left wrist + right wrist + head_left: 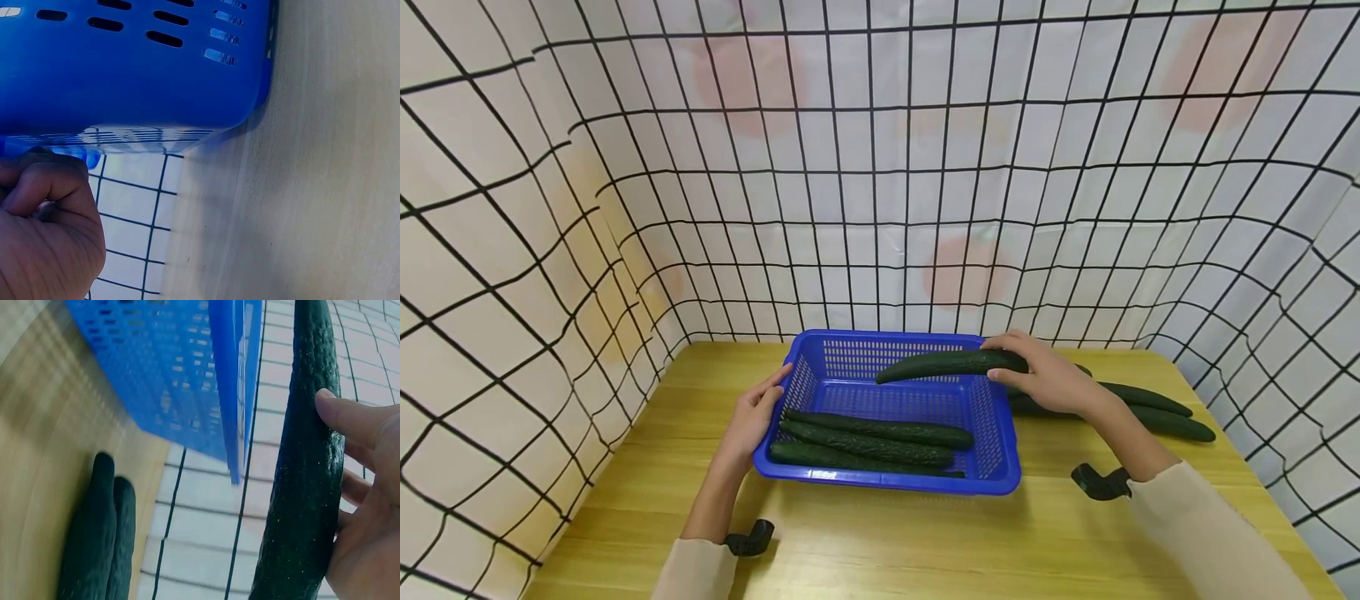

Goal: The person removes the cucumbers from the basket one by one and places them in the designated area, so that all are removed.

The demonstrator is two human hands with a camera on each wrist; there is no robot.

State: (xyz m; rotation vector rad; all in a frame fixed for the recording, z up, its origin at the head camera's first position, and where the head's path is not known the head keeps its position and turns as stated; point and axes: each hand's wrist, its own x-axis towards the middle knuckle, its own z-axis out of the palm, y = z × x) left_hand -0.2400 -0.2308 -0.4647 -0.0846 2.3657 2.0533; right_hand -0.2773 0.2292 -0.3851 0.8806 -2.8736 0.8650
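Observation:
My right hand (1043, 375) grips a dark green cucumber (947, 363) by its right end, its thin tip pointing left across the back part of a blue plastic basket (887, 483). In the right wrist view the held cucumber (306, 456) stands level with the basket rim, thumb on one side and fingers on the other. Several cucumbers (872, 442) lie side by side along the front of the basket floor. My left hand (756, 418) holds the left rim of the basket, thumb and fingers at the edge. In the left wrist view the fingers (50, 187) are bent at the rim.
More cucumbers (1165, 421) lie on the wooden table (880, 550) right of the basket, partly hidden by my right arm. A black wire grid (880, 217) with pale sheeting behind it rises around the back and sides. Each wrist carries a small black camera (751, 539).

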